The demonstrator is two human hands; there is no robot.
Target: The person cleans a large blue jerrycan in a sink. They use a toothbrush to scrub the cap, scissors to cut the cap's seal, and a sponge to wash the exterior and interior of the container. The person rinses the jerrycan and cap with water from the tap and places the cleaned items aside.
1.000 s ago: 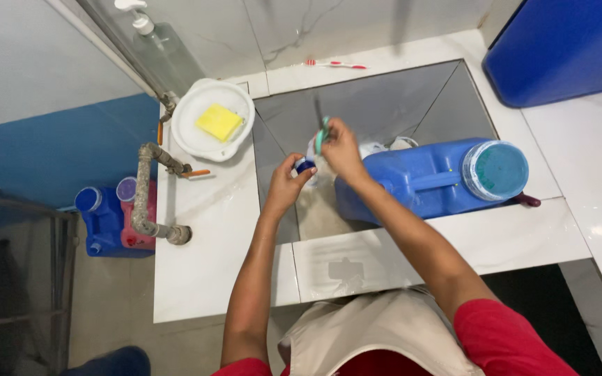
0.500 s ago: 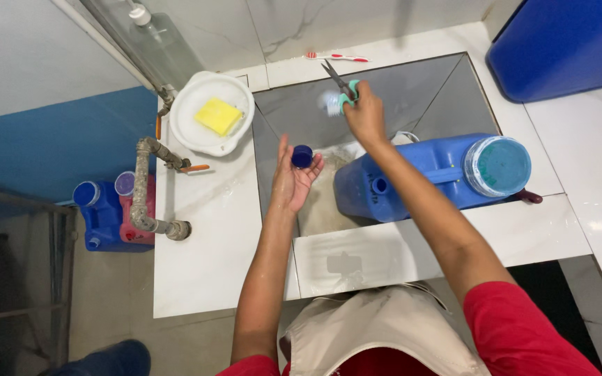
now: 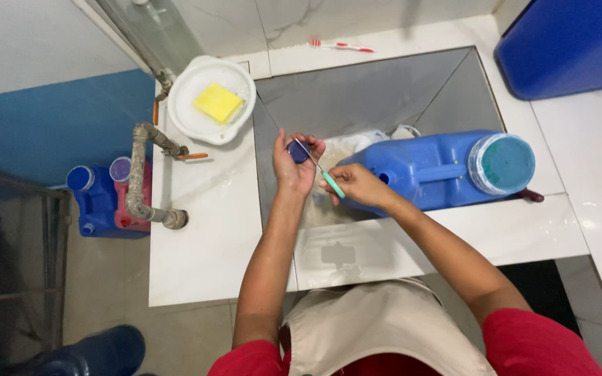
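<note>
The person stands at a grey sink (image 3: 384, 90) set into a white counter (image 3: 203, 230), and both hands meet over the basin; the left hand (image 3: 294, 167) is curled around a small dark blue cap (image 3: 298, 151), pinching it with the open side tipped up toward the face, probably so the inside is easy to get at. The right hand (image 3: 360, 186) is closed on a toothbrush with a teal handle (image 3: 325, 174), held like a pen, its tip angled into the cap — looks like scrubbing inside the rim, though bristle contact is too small to confirm.

Just right of the hands a big blue jerrycan (image 3: 433, 170) lies on its side across the sink, its neck pointing left toward the hands, so the cap likely belongs to it; some white plastic (image 3: 357, 143) sits bunched under it.

Far left on the counter a white bowl (image 3: 210, 76) holds a yellow sponge (image 3: 218, 103) — within reach, clear of the basin. Another toothbrush, red and white (image 3: 341, 46), lies on the far ledge; smaller blue containers (image 3: 99, 198) sit on the floor beside the pipe (image 3: 141, 181).
</note>
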